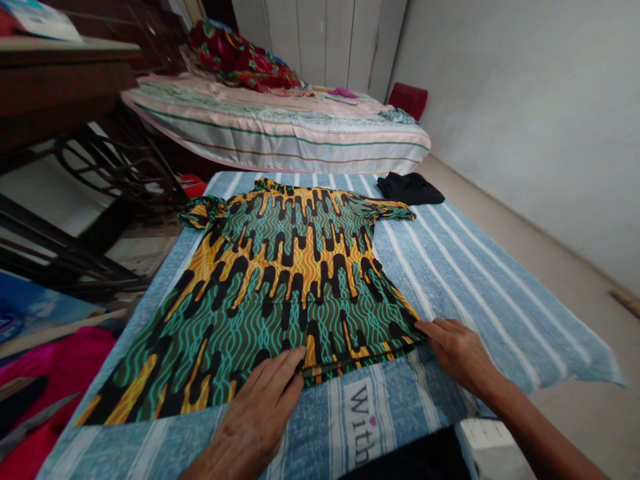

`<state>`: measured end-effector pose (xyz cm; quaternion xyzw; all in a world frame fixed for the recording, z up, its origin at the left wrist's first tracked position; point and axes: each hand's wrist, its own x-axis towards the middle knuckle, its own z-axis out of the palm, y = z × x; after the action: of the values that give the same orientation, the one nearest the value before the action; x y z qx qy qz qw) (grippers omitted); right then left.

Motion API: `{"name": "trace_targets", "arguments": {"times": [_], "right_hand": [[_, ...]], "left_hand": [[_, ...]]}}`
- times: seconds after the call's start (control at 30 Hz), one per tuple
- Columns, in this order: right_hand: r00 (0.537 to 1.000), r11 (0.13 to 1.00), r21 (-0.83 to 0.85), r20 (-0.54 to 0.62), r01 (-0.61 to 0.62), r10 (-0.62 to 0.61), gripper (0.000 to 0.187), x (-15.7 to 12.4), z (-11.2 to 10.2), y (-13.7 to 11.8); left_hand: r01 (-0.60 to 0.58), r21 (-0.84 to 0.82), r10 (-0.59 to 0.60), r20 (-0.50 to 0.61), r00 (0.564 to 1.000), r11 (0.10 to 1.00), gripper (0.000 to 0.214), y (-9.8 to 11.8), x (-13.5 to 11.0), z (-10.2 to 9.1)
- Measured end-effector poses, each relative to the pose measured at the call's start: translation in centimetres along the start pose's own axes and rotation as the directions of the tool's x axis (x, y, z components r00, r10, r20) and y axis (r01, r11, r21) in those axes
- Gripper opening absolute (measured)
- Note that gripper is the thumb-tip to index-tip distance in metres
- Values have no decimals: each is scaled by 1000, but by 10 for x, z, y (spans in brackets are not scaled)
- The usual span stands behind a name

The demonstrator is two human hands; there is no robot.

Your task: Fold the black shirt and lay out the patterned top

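A short-sleeved patterned top (pixel 295 267) in green, black and orange-yellow lies spread out, its neck at the far end and its wide hem nearest me. My left hand (pixel 260 407) rests on the hem near its middle, fingers stretched out flat, holding nothing. At the hem's right corner, my right hand (pixel 457 350) pinches the fabric between thumb and fingers. Between my hands the hem edge shows more than one layer. The left sleeve (pixel 203 212) is bunched, while the right sleeve (pixel 390 209) lies flatter.
Blue-and-white striped cloth (pixel 480 287) covers the surface beneath. A folded black garment (pixel 410 188) lies at its far right. Beyond stands a bed (pixel 280 137) with a red floral blanket (pixel 240 57). A sewing-machine table (pixel 65 73) is at left, near pink clothing (pixel 75 360).
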<state>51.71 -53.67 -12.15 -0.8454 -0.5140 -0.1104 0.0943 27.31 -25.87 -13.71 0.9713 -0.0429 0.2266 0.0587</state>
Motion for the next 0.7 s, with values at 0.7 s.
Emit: {"name": "trace_targets", "arguments": {"times": [0.7], "right_hand": [[984, 993, -65, 155, 98, -87, 31, 0, -9, 8]], "left_hand": [[-96, 13, 96, 0, 995, 995, 28, 4, 0, -5]]}}
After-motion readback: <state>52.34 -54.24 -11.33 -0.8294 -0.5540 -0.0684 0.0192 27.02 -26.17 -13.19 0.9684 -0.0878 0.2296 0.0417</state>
